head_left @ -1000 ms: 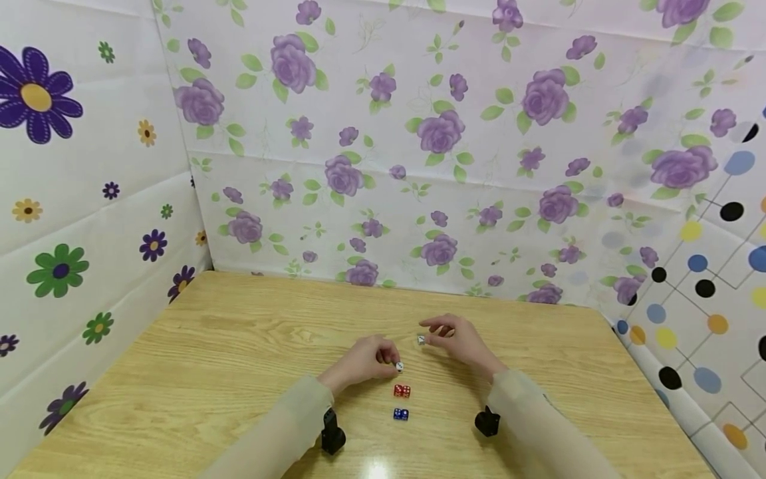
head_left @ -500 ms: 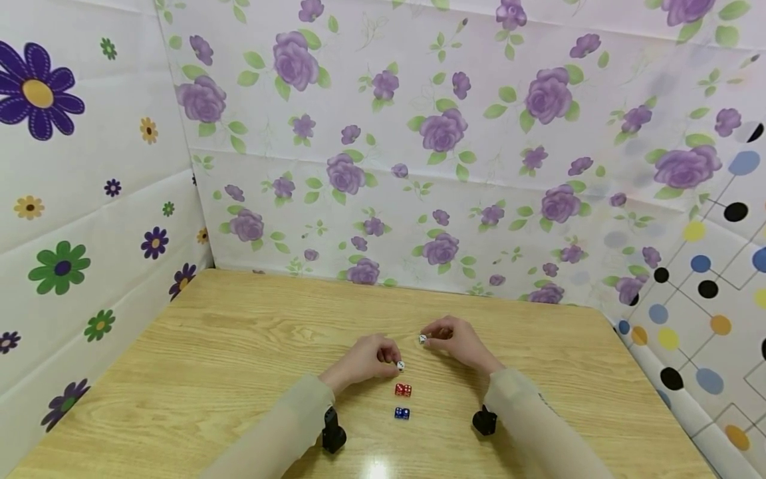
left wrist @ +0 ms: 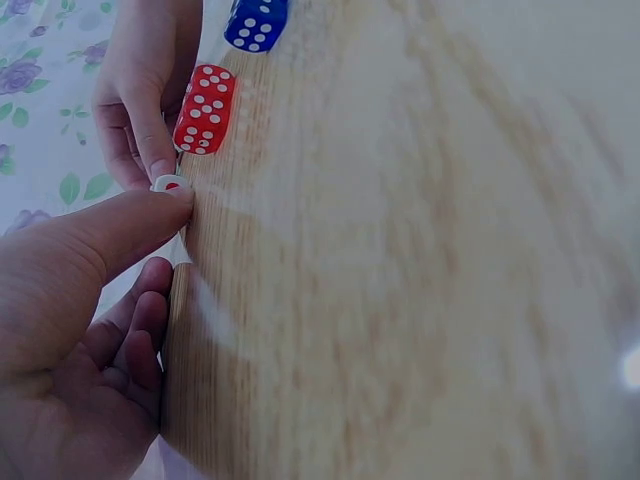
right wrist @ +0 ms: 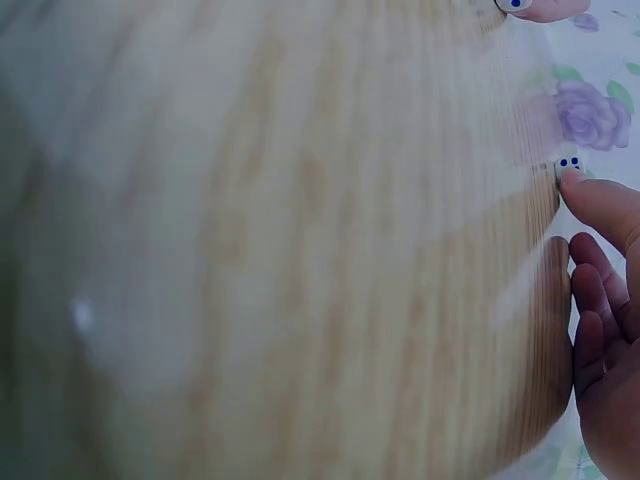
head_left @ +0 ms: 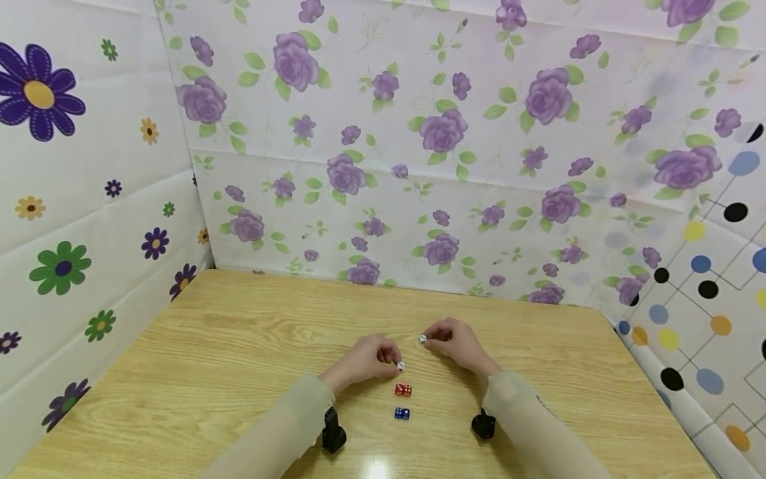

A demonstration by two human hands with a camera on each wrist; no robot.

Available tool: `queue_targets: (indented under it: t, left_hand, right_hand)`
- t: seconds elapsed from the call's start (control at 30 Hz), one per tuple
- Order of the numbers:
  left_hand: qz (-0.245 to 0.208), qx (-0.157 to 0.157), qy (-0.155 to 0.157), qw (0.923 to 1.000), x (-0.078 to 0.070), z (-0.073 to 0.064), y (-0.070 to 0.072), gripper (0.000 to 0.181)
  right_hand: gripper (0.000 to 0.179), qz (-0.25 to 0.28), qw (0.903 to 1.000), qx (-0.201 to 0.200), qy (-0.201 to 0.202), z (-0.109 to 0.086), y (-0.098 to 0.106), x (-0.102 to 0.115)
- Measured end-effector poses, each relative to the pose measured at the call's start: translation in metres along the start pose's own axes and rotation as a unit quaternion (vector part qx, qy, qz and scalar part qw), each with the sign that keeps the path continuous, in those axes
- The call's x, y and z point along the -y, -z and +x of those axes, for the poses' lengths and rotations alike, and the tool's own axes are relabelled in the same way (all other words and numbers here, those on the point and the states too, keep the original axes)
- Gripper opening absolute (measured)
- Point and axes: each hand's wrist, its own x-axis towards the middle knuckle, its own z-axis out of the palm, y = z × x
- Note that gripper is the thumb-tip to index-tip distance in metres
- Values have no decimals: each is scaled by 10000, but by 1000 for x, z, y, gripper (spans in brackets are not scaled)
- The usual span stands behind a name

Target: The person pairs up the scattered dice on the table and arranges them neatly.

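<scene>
Between thumb and forefinger my left hand (head_left: 364, 359) pinches a small white die (head_left: 400, 366), just beyond a pair of red dice (head_left: 403, 390). In the left wrist view that white die (left wrist: 170, 184) shows one red pip above the thumb tip. Farther back and to the right, my right hand (head_left: 459, 342) pinches a second white die (head_left: 423, 339) at its fingertips. The right wrist view shows blue pips on this die (right wrist: 569, 163), mostly behind the thumb. Nearer me than the red pair, two blue dice (head_left: 402, 413) sit side by side.
The dice are on a light wooden table (head_left: 251, 346). A purple-flowered cloth (head_left: 383, 133) hangs behind it, with patterned cloths at the left and right. Black wrist cameras, a left one (head_left: 332, 436) and a right one (head_left: 483, 424), hang under the sleeves.
My right forefinger and other fingers have come down onto the far white die, which has turned slightly. The left hand and the red and blue dice stay in place.
</scene>
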Motion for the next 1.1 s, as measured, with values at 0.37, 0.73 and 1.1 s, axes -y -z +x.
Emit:
queue_targets:
  t: [0.37,0.73,1.1]
  left_hand:
    - [-81,17,12,10000,-4,-1,1,9]
    - [-10,-60,-15,10000,-2,-1,0,9]
    - [17,-68,-36,10000,-3,-3,0,9]
  right_hand:
    - [9,137,9999,64,-74,-8,-2,2]
    - [9,251,9994,223,20,-29,-10,11]
    - [9,258,9993,253,-33,-40,-19,19]
